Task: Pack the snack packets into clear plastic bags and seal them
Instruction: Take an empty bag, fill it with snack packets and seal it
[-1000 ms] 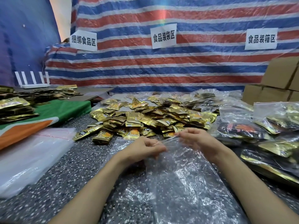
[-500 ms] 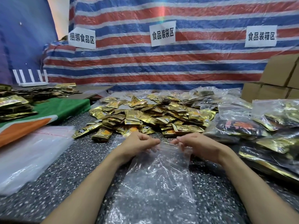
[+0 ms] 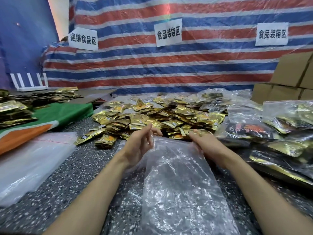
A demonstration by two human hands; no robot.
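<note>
- The clear bag (image 3: 177,184) lies flat on the speckled desk (image 3: 67,184), straight in front of the person. Its long axis runs away from the body, with the mouth at the far end.
- The pile of snack packets (image 3: 152,119) sits just beyond that mouth, so the coming move looks like a short forward reach and a pull back along the bag's length.
- The hands are apart, one at each side of the mouth.
- The left hand (image 3: 140,145) stands on edge at the bag's left side, fingers straight and spread, gripping nothing that I can see.
- The right hand (image 3: 201,141) rests on the bag's right edge, fingertips pointing at the nearest packets. It is blurred, so I cannot tell whether it pinches the plastic or only lies on it.
- Both hands are close to the pile, and the right fingertips seem marginally nearer its front edge.
- The bag is thin, crinkled and shiny, and looks empty. The packets are small, flat and gold, heaped loosely and overlapping.
- Filled bags (image 3: 271,133) lie to the right, and a stack of empty bags (image 3: 30,158) to the left.
</note>
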